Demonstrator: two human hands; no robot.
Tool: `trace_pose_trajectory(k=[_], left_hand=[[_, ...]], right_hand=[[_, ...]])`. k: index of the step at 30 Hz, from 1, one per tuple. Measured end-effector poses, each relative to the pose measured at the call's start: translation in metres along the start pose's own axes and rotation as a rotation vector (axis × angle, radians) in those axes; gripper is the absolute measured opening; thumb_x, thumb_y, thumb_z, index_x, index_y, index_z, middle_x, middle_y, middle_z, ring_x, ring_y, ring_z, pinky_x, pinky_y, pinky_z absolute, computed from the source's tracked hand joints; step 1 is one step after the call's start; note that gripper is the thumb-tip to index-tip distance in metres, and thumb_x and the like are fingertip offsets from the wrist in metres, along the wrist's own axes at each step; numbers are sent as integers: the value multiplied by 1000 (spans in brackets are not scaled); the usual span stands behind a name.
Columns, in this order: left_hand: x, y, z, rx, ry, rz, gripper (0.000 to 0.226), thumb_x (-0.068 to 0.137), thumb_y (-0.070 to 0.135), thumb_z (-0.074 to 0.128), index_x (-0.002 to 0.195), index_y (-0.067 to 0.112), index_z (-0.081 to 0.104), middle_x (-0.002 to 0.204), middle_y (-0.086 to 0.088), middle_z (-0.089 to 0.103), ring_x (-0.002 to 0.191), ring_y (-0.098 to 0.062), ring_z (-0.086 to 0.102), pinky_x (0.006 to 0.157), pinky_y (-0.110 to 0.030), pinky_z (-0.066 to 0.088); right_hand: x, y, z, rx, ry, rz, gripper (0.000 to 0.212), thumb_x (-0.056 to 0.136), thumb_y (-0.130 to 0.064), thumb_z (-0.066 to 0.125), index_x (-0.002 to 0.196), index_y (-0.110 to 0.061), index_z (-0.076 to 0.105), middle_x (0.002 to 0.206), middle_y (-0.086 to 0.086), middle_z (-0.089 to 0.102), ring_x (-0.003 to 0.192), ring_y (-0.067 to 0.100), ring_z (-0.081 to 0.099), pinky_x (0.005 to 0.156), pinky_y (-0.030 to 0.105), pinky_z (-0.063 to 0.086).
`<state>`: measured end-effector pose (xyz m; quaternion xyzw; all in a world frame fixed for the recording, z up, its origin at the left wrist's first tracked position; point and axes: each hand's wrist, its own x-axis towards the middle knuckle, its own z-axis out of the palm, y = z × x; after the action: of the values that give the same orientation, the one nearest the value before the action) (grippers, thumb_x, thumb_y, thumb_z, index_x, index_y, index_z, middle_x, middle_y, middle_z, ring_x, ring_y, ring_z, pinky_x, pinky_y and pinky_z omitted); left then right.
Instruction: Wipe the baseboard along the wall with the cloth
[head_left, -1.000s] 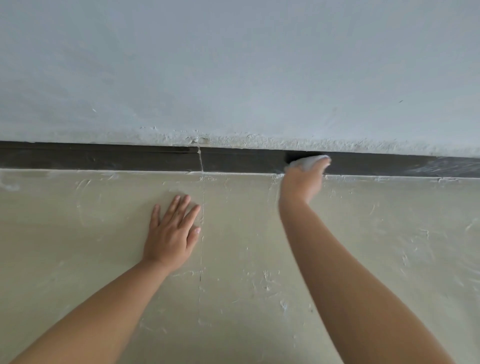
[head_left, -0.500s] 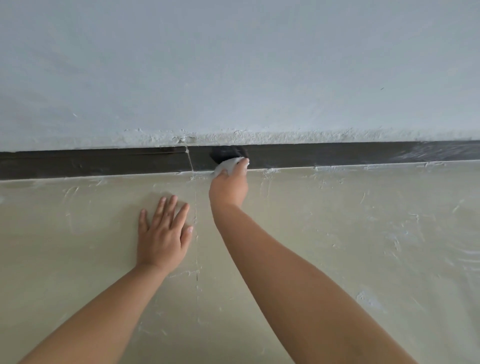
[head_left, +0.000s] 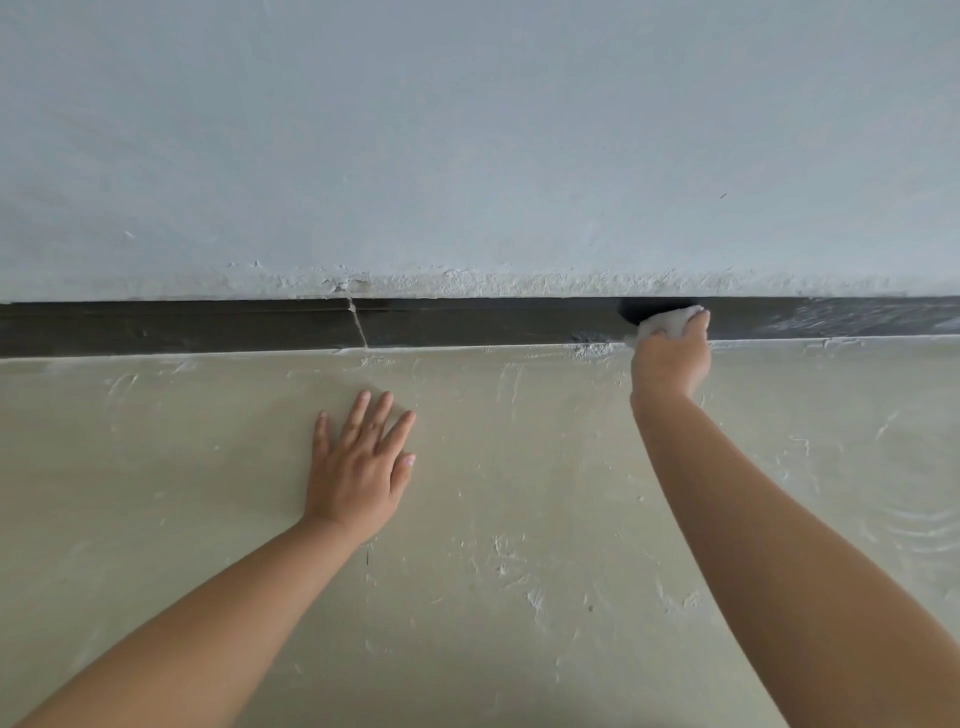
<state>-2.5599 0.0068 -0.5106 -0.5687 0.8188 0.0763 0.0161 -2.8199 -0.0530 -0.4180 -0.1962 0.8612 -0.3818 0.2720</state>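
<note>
Against the baseboard (head_left: 467, 323): right hand (head_left: 670, 364) is gripping the cloth (head_left: 662, 323), pressing it on.
Floor (head_left: 519, 467): left hand (head_left: 358, 467) is lying flat, fingers spread.
Risk: cloth is maybe snagging at the board's cracked joint (head_left: 358, 325).

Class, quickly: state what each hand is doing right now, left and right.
Left hand: open, flat on the floor, holding nothing.
Right hand: closed around the white cloth, pressing it against the baseboard.

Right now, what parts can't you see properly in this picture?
- Cloth: head view, mostly hidden under the right hand.
- Right fingertips: curled out of sight over the cloth.
- Baseboard: both ends cut off by the picture's edges; a patch hidden behind the cloth.
- Left hand: its palm faces the floor.
</note>
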Motion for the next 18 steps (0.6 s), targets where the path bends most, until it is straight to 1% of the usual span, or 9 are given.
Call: trace_pose_trajectory(k=[2, 7, 9, 10, 11, 13, 15, 16, 18], left_hand=[[4, 5, -1, -9, -17, -2, 48, 81, 34, 35, 107, 11, 67, 116, -14, 64, 108, -35, 60, 80, -63, 43], [8, 12, 2, -48, -36, -16, 48, 85, 36, 32, 107, 12, 67, 116, -13, 64, 111, -31, 57, 85, -57, 44], [8, 13, 5, -75, -26, -11, 57, 96, 40, 18, 108, 12, 66, 117, -13, 64, 118, -28, 46, 92, -51, 35], [9, 14, 5, -87, -30, -19, 64, 98, 41, 9, 109, 12, 65, 118, -13, 64, 119, -27, 41, 93, -50, 30], [10, 16, 4, -90, -39, -31, 68, 98, 41, 4, 109, 13, 65, 118, -12, 64, 119, -25, 39, 92, -49, 31], [13, 23, 1, -72, -68, -53, 70, 98, 41, 2, 108, 14, 66, 117, -10, 64, 117, -24, 44, 90, -48, 40], [18, 31, -3, -60, -93, -69, 68, 98, 39, 5, 106, 15, 68, 115, -9, 65, 112, -26, 56, 83, -49, 49], [21, 34, -5, -61, -94, -78, 64, 98, 38, 9, 104, 15, 69, 114, -10, 66, 107, -27, 61, 80, -51, 50], [24, 37, -8, -57, -80, -106, 59, 96, 37, 16, 103, 13, 69, 111, -12, 67, 103, -31, 63, 76, -55, 50]], right_hand=[[2, 5, -8, -29, -3, -17, 59, 93, 0, 30, 148, -17, 15, 143, 8, 41, 125, 26, 44, 89, 23, 36], [3, 14, -20, -30, -13, -9, 58, 94, 0, 30, 147, -18, 18, 139, 10, 45, 120, 28, 48, 96, 29, 39], [4, 15, -22, -11, -12, 13, 58, 94, 0, 31, 147, -18, 19, 142, 9, 43, 122, 27, 47, 92, 26, 38], [5, 17, -23, -5, -14, 22, 58, 93, 1, 31, 147, -18, 20, 143, 9, 42, 123, 26, 46, 88, 23, 37], [6, 18, -24, -4, -17, 28, 58, 93, 2, 31, 147, -18, 21, 143, 8, 42, 123, 26, 46, 84, 20, 34], [7, 22, -24, -9, -29, 19, 58, 92, 2, 31, 146, -19, 24, 140, 10, 45, 117, 28, 49, 81, 21, 33], [8, 26, -23, -20, -67, -6, 59, 91, 1, 32, 145, -21, 26, 134, 13, 50, 99, 27, 52, 80, 26, 37], [7, 28, -22, -31, -89, -19, 59, 91, 0, 32, 145, -21, 27, 132, 13, 52, 92, 25, 51, 78, 27, 38], [3, 30, -20, -33, -117, -33, 57, 91, 0, 33, 144, -20, 29, 131, 13, 53, 89, 21, 48, 76, 25, 36]])
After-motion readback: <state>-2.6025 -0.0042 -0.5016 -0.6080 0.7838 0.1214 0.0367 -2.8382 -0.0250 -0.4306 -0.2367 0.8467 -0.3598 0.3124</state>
